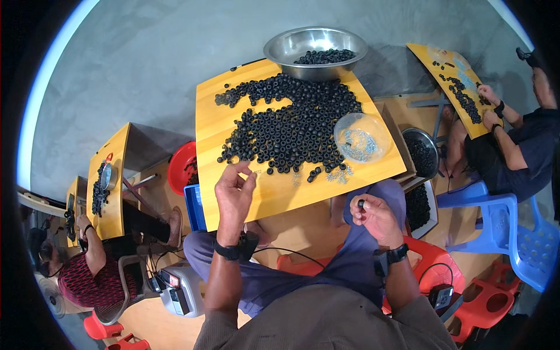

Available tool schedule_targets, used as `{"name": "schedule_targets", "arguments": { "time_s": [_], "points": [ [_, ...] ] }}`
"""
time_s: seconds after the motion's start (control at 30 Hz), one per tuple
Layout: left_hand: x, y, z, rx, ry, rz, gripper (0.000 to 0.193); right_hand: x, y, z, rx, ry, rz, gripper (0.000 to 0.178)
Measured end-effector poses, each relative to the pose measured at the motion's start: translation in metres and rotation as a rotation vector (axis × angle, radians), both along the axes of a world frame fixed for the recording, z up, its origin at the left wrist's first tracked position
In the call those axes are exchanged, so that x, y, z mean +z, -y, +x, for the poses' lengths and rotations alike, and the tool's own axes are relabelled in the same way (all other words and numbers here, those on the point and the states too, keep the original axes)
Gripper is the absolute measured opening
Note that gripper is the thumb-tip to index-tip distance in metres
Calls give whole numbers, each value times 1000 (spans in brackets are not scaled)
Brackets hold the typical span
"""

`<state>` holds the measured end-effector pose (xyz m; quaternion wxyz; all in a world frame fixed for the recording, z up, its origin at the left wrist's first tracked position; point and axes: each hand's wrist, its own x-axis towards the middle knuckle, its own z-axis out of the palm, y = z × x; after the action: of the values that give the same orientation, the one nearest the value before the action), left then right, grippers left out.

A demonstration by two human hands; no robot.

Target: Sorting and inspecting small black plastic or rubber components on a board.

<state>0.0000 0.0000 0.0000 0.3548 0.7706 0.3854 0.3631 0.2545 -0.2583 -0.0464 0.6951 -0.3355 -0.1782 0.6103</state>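
Observation:
My right hand [376, 220] is off the table's near edge, above my thigh, pinching a small black ring [361, 204] between thumb and fingers. Over the near left part of the yellow table [216, 140], my left hand [234, 192] has its fingers curled towards the thumb. Whatever lies between those fingertips, if anything, is too small to make out. Just beyond it spreads a wide layer of similar black rings [291, 131]. Tiny shiny metal pieces [339, 175] lie near the front edge, and more sit in a round clear plastic dish [378, 137] at the right.
A steel basin [315, 71] with black rings stands at the table's far edge. Right of the table are another steel basin [436, 160] and a white box [433, 219]. A red basin [173, 175] and blue bin [197, 207] stand left. People work at side tables.

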Motion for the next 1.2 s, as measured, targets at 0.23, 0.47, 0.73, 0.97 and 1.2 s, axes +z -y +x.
{"name": "schedule_targets", "arguments": {
  "time_s": [0.23,0.47,0.73,0.97,1.2],
  "points": [
    [-6,-15,-22,132,196,-115,8,3,-2,-1,-31,15,-15,26],
    [-29,-9,-9,58,-17,-46,13,0,-1,0,-25,12,-23,26],
    [-47,-20,12,185,-367,259,11,4,3,-2,-21,29,-21,26],
    [-42,-13,8,115,-194,214,5,5,-2,-10,28,72,-13,25],
    [22,91,26,-433,-19,-102,8,10,-10,-36,116,198,-9,29]
  ]
}}
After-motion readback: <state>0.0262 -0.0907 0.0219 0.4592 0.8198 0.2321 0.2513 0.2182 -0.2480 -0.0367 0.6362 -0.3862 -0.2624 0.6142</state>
